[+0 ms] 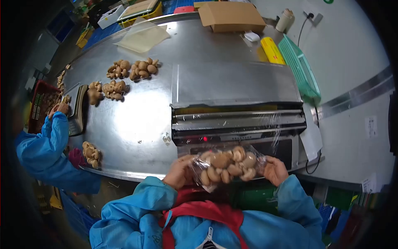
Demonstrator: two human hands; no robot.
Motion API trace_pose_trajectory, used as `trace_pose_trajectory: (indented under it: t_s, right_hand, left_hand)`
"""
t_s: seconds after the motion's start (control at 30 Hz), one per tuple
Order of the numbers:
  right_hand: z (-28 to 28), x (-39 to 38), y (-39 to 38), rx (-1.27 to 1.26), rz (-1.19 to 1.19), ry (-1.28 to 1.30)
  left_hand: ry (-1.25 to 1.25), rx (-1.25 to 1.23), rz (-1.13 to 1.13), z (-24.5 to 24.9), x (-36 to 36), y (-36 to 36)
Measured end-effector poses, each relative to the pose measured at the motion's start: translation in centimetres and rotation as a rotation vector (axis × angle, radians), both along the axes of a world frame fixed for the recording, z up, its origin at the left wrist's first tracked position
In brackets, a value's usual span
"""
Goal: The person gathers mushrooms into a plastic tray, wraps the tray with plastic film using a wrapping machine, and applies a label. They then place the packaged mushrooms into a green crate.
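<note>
Between my two hands is a pack of mushrooms [228, 165] in clear plastic film, held up in front of my body at the table's near edge. My left hand [180, 172] grips the film at the pack's left end. At the right end my right hand [275, 170] has its fingers closed on the film. Just beyond the pack stands a film wrapping machine [238, 124] with metal rollers and a small red light. A thin strip of film hangs across the machine's right side. Whether a tray lies under the mushrooms cannot be made out.
Several mushroom piles [143, 69] lie on the steel table [137, 108]. To the left, a co-worker in blue sleeves [43, 143] works at a scale [78, 110] beside a red crate [40, 103]. A green basket [299, 68], yellow roll [272, 50] and cardboard box [232, 15] stand farther back.
</note>
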State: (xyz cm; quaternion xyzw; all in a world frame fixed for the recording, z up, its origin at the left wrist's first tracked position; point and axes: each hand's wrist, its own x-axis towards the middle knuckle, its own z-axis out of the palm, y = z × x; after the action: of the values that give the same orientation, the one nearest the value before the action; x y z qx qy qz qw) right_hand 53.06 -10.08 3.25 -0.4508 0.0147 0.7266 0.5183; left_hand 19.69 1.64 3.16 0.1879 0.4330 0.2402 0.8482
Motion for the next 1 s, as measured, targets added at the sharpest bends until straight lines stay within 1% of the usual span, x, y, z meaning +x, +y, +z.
trace_pose_trajectory:
  t_s: [0.07, 0.1, 0.17, 0.2, 0.27, 0.3, 0.33, 0.4, 0.43, 0.47, 0.53, 0.57, 0.6, 0.67, 0.7, 0.73, 0.8, 0.83, 0.87, 0.9, 0.93, 1.0]
  right_hand:
    - [2.0, -1.5, 0.0, 0.059, -0.103, 0.015]
    - [1.8, -2.3, -0.2, 0.061, -0.113, 0.016]
    - [0.6, -3.4, -0.3, 0.103, -0.061, -0.44]
    - [0.0, -3.9, -0.3, 0.103, -0.073, -0.441]
    - [-0.2, -5.2, 0.4, 0.103, -0.076, -0.904]
    - [0.9, -6.2, 0.8, 0.055, -0.204, -0.895]
    - [0.6, -6.6, 0.8, 0.034, -0.302, -0.882]
    - [-1.0, -6.0, -0.5, 0.026, -0.396, -0.981]
    - [0.7, -7.0, -0.7, -0.007, -0.43, -0.926]
    - [0.8, -8.0, -1.2, -0.022, -0.443, -0.93]
    - [0.8, -10.0, -2.3, -0.041, -0.556, -0.877]
    - [0.7, -11.4, -3.3, -0.097, -0.578, -0.876]
    - [0.4, -12.7, -4.3, -0.139, -0.628, -0.832]
    - [-1.9, -14.6, -6.5, -0.18, -0.689, -0.743]
    - [-3.2, -15.5, -7.0, -0.224, -0.734, -0.745]
    - [-5.7, -15.8, -7.7, -0.245, -0.729, -0.779]
    - [-12.3, -16.3, -7.0, -0.233, -0.823, -1.058]
    - [-13.3, -16.9, -5.7, -0.109, -0.887, -0.9]
    - [-13.5, -17.6, -4.6, 0.014, -0.939, -0.734]
    - [-13.2, -17.7, -4.8, 0.02, -0.911, -0.595]
    - [-12.0, -18.0, -4.5, 0.032, -0.918, -0.58]
    - [-7.6, -19.3, -5.1, 0.058, -0.738, -0.354]
  left_hand:
    - [0.068, 0.03, 0.09, 1.0, -0.6, -0.5]
    - [0.069, 0.032, 0.08, 1.3, -0.6, -0.9]
    - [0.202, 0.146, 0.224, 1.6, -0.2, -1.7]
    - [0.2, 0.15, 0.213, 1.4, -0.1, -1.9]
    - [0.431, 0.478, -0.015, 0.0, 0.0, -2.0]
    - [0.44, 0.538, -0.005, -1.0, 0.2, -1.9]
    - [0.436, 0.541, -0.011, -1.7, 0.1, -1.8]
    - [0.403, 0.602, 0.03, -2.6, -0.4, -1.3]
    - [0.363, 0.515, 0.023, -2.2, -0.8, -1.2]
    - [0.357, 0.511, 0.006, -2.2, -1.3, -1.0]
    - [0.304, 0.598, 0.032, -2.2, -2.5, -0.3]
    - [0.346, 0.695, -0.044, -1.1, -3.6, 0.3]
    - [0.395, 0.74, -0.102, -1.1, -4.9, 1.0]
    - [0.571, 1.071, -0.212, -1.0, -5.9, 2.0]
    - [0.7, 1.277, -0.298, -0.5, -5.6, 2.5]
    - [0.699, 1.389, -0.325, -1.6, -5.1, 3.0]
    - [0.774, 1.646, -0.389, -2.1, -3.4, 4.0]
    - [0.767, 1.657, -0.395, -2.2, -2.5, 4.2]
    - [0.774, 1.72, -0.443, -2.3, -1.9, 4.1]
    - [0.786, 1.786, -0.486, -2.4, -1.4, 4.1]
    - [0.795, 1.802, -0.49, -2.5, -1.3, 4.2]
    - [0.729, 1.724, -0.611, -3.0, -1.9, 3.4]
